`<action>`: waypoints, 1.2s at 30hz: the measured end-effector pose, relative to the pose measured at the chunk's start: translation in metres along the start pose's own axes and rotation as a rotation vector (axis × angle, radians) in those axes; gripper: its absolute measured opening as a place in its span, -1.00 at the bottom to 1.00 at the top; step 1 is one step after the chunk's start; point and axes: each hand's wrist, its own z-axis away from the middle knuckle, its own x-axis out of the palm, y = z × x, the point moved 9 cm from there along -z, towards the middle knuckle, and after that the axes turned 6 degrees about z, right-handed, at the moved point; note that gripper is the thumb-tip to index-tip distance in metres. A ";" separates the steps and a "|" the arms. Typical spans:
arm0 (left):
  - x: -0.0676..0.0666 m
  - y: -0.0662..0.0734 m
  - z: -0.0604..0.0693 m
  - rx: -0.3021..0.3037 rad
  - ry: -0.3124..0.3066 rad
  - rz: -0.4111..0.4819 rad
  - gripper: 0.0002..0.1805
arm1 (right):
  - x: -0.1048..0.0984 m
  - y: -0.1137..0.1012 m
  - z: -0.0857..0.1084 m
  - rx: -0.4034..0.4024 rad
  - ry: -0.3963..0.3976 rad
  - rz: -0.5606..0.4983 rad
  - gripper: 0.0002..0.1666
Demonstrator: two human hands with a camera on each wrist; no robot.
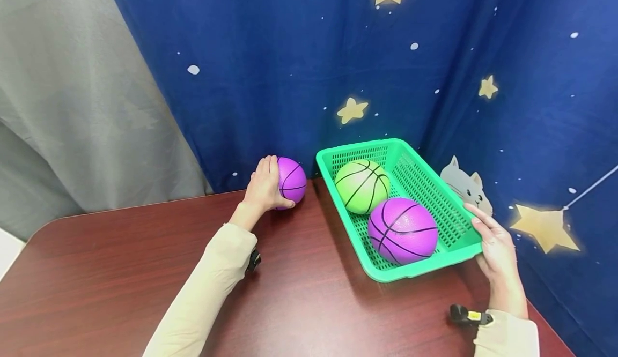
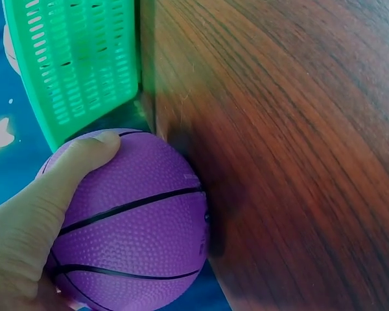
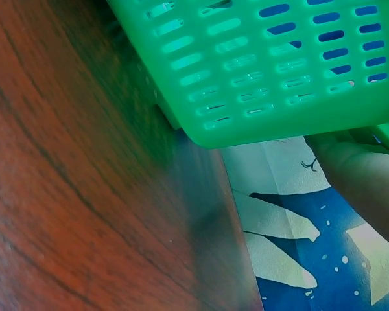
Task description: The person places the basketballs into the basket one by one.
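Note:
At the table's back edge, a small purple basketball (image 1: pixel 293 181) is in my left hand (image 1: pixel 263 188), which grips it from the left side. In the left wrist view the thumb (image 2: pixel 94 152) lies across that purple ball (image 2: pixel 139 220). A green plastic basket (image 1: pixel 420 267) stands to its right, and my right hand (image 1: pixel 498 250) holds the basket's right rim. Inside the basket are a light green basketball (image 1: pixel 362 186) and another purple basketball (image 1: pixel 403 231), side by side. The right wrist view shows the basket's slotted wall (image 3: pixel 272 116); most of the right fingers are hidden there.
A dark reddish-brown wooden table (image 1: pixel 299 292) lies under everything. Just behind it hangs a blue curtain (image 1: pixel 270 78) with stars and a cat print, close to the basket and the ball. A grey curtain (image 1: pixel 87 105) hangs at the left.

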 end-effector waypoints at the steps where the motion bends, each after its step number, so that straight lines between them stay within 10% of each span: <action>1: 0.001 0.000 0.001 -0.005 -0.001 0.004 0.35 | 0.000 0.000 0.001 0.002 -0.002 0.003 -0.61; 18: -0.005 -0.011 0.011 -0.010 0.083 0.082 0.28 | -0.003 -0.001 -0.002 0.015 0.010 0.026 -0.62; 24: -0.034 -0.012 0.008 -0.065 0.192 0.223 0.29 | -0.003 -0.003 -0.003 -0.001 0.018 0.046 -0.63; 31: -0.092 0.052 -0.013 0.093 0.374 0.294 0.27 | -0.003 -0.003 -0.002 -0.001 0.047 0.060 -0.63; 36: -0.095 0.112 -0.029 0.221 0.351 0.332 0.26 | -0.002 -0.001 0.002 0.000 0.049 0.050 -0.61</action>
